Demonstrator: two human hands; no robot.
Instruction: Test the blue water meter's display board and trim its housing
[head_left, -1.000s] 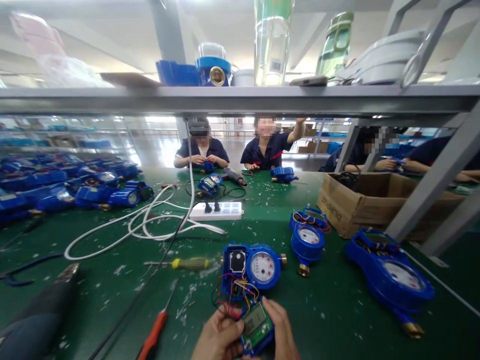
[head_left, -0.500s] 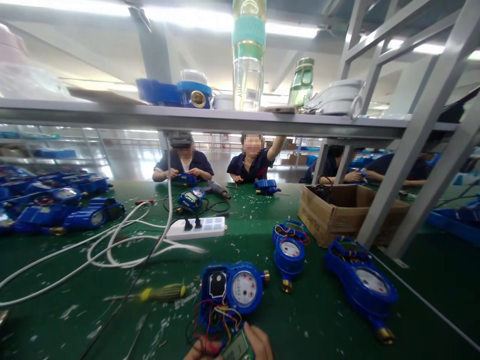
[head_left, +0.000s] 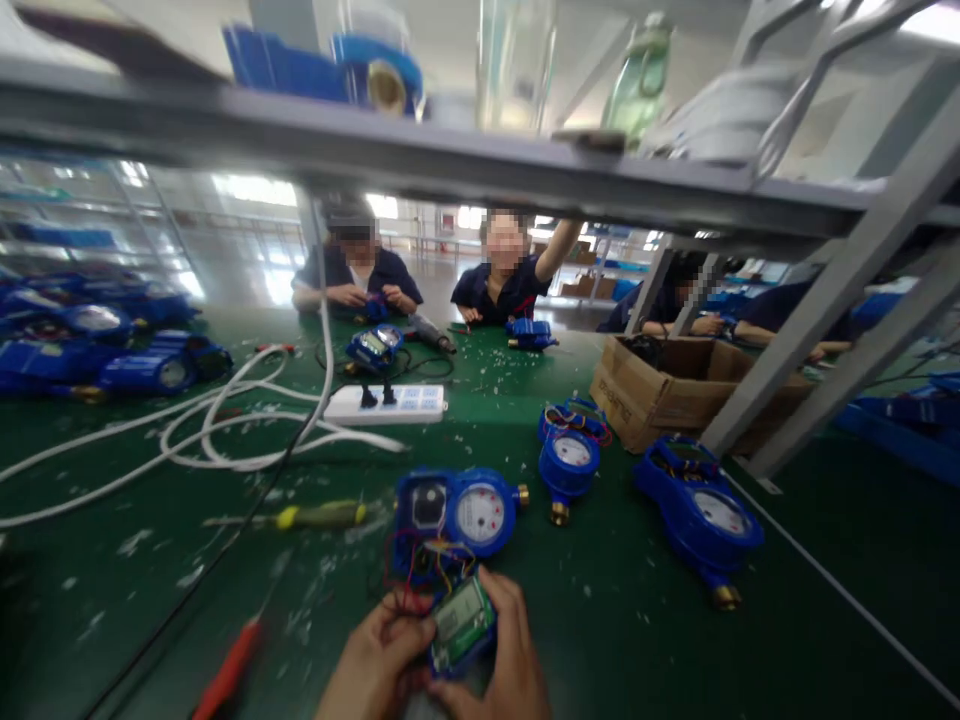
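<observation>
My left hand (head_left: pixel 375 665) and my right hand (head_left: pixel 506 655) both grip a small blue module with a green circuit board (head_left: pixel 461 622) at the bottom middle of the view. Thin coloured wires (head_left: pixel 420 570) run from it to an opened blue water meter (head_left: pixel 454 515) lying just beyond on the green table (head_left: pixel 615 620). The fingers of both hands curl round the module's sides. The picture is blurred by motion.
A yellow-handled screwdriver (head_left: pixel 315 516) and a red-handled one (head_left: pixel 229 670) lie to the left. Two more blue meters (head_left: pixel 568 455) (head_left: pixel 697 510) and a cardboard box (head_left: pixel 675 385) sit to the right. White cables (head_left: pixel 225 430) lead to a power strip (head_left: pixel 390 403). Several people work across the table.
The view tipped up and then back down, so my hands and the module show more fully again. Both hands kept hold of the module. A person opposite keeps an arm raised to the shelf.
</observation>
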